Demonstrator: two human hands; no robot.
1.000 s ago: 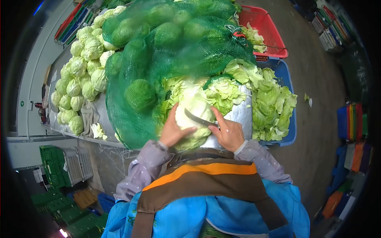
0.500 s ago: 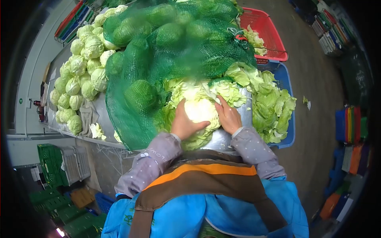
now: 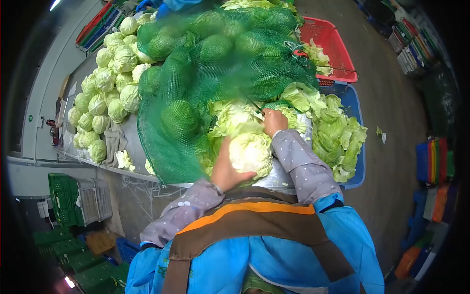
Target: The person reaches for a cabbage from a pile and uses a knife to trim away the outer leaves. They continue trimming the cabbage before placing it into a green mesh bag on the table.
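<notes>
A pale cabbage head (image 3: 250, 155) sits near the table's front edge, with my left hand (image 3: 227, 169) curved round its left and lower side. Beyond it and to the right, my right hand (image 3: 275, 121) is closed on a thin dark tool, perhaps a knife, that points up and left over the loose leaves. Pale outer leaves (image 3: 234, 117) lie just behind the cabbage. Green mesh sacks (image 3: 181, 120) full of cabbages fill the table behind and to the left.
Cleaned cabbages (image 3: 105, 78) are piled at the left beside a grey cloth (image 3: 114, 142). Leaves (image 3: 338, 132) heap over a blue crate (image 3: 361, 169) at right; a red crate (image 3: 338, 44) stands behind. A blue-clad person's arm (image 3: 174, 6) shows at the top.
My right hand has left the cabbage, moved up and taken hold of the thin tool. My left hand stays on the cabbage. A blue sleeve has appeared at the top.
</notes>
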